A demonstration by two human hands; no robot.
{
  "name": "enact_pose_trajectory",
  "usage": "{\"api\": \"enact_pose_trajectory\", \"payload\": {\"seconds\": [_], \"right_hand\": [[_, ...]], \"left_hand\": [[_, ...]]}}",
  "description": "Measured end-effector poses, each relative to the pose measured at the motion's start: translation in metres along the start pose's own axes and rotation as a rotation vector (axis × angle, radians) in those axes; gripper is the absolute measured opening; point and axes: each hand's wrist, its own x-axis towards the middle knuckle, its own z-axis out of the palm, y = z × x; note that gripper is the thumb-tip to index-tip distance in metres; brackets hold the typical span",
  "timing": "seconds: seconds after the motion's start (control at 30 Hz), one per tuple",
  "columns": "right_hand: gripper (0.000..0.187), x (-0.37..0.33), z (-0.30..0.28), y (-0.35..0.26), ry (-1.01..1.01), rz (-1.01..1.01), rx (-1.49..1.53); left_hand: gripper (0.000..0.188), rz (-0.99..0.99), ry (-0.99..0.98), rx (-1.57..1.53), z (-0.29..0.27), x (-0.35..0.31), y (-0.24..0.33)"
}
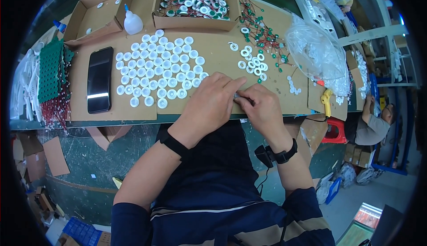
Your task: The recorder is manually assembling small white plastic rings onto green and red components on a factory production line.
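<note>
My left hand (pixel 210 98) and my right hand (pixel 263 109) meet above the near edge of the cardboard-covered table, fingertips pinched together. A small pale thing (pixel 235 95) shows between them, mostly hidden by the fingers, so its kind cannot be told. Left of my hands, many round white caps (pixel 158 70) lie spread in loose rows. Beyond my right hand is a loose cluster of white rings (pixel 256 63). Farther off lie small green circuit boards with red and black wires (pixel 262 30).
At the back, one cardboard box (pixel 195 22) holds wired discs; another box (pixel 95 31) holds a few. A white squeeze bottle (pixel 133 22), black phone (pixel 99 80), green board panel (pixel 53 70), clear plastic bag (pixel 318 46) and yellow glue gun (pixel 327 102) surround the work area. Another person (pixel 373 123) is at far right.
</note>
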Motion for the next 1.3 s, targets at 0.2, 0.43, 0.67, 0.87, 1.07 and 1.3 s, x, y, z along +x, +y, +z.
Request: {"api": "enact_pose_trajectory", "payload": {"seconds": [0.2, 0.43, 0.67, 0.87, 1.07, 1.3], "right_hand": [[0.022, -0.015, 0.006, -0.014, 0.01, -0.163, -0.284], [0.028, -0.019, 0.009, 0.004, 0.048, -0.178, -0.212], [0.024, -0.023, -0.018, 0.027, 0.083, -0.112, -0.009], [0.021, -0.016, -0.061, 0.105, 0.406, -0.042, -0.454], [0.022, -0.001, -0.063, 0.13, 0.426, -0.036, -0.494], [0.026, 0.002, -0.059, 0.121, 0.416, -0.078, -0.554]], "left_hand": [[0.051, -0.002, 0.005, -0.013, 0.0, 0.0, -0.001], [0.051, 0.001, 0.002, 0.007, -0.004, 0.002, 0.005], [0.031, 0.173, 0.049, 0.157, 0.002, -0.001, 0.002], [0.02, 0.158, 0.093, 0.251, -0.011, 0.001, 0.001], [0.022, 0.108, 0.164, 0.448, -0.032, 0.006, -0.007], [0.028, 0.124, 0.154, 0.388, -0.015, 0.033, 0.013]]}}
